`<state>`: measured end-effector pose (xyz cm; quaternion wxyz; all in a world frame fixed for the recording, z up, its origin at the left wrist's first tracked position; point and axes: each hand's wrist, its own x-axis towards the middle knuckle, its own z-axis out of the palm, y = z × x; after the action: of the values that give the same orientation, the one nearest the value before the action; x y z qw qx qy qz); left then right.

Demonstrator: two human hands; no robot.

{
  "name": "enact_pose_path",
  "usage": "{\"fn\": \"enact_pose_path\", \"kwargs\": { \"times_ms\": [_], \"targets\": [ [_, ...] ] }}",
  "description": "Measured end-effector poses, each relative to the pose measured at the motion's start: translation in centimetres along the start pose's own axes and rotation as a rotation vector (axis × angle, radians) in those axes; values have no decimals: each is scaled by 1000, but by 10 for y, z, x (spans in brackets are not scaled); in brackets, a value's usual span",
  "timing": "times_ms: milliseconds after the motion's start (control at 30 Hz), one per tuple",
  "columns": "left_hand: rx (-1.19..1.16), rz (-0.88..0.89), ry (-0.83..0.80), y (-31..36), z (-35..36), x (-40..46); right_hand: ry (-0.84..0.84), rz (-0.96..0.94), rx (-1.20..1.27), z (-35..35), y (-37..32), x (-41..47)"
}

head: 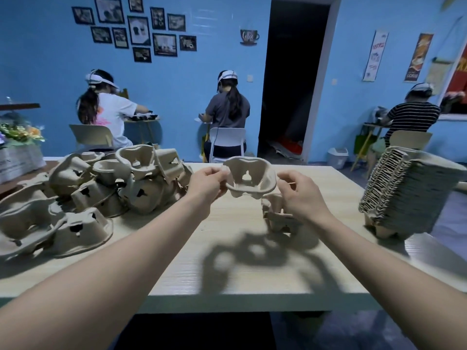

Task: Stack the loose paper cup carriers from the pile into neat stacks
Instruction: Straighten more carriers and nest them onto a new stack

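A beige pulp cup carrier (250, 178) hangs in the air above the middle of the wooden table (227, 269). My left hand (207, 184) pinches its left rim. My right hand (302, 195) has curled fingers at the carrier's right side; contact there is hard to make out. Below the right hand a short stack of carriers (278, 214) stands on the table, partly hidden by that hand. A loose pile of carriers (83, 193) covers the table's left part. A tall neat stack (406, 192) leans at the right edge.
Three people sit at small tables along the blue wall, backs turned. A white chair (227, 140) stands beyond the table's far edge. A crate with flowers (20, 147) sits at the far left. A dark doorway (290, 84) opens behind.
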<state>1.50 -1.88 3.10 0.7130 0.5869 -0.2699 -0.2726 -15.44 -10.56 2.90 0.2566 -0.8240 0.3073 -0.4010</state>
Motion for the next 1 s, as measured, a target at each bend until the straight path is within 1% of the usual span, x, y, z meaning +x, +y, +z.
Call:
{"fn": "enact_pose_path", "kwargs": {
  "times_ms": [100, 233, 333, 500, 667, 800, 1000],
  "targets": [
    [-2, 12, -47, -5, 23, -6, 36, 170, 129, -9, 15, 3],
    [42, 67, -127, -15, 51, -14, 109, 273, 165, -24, 34, 3],
    [110, 108, -137, -22, 63, -16, 164, 353, 202, -34, 47, 2],
    [316, 185, -62, -32, 71, -11, 233, 398, 198, -36, 62, 2],
    [354, 108, -7, -42, 70, -3, 218, 417, 162, -25, 68, 2],
    [381, 76, -13, -51, 68, -2, 205, 397, 99, -24, 67, -5],
    [462, 180, -81, -58, 66, -12, 199, 366, 33, -20, 68, -14]
  ]
}}
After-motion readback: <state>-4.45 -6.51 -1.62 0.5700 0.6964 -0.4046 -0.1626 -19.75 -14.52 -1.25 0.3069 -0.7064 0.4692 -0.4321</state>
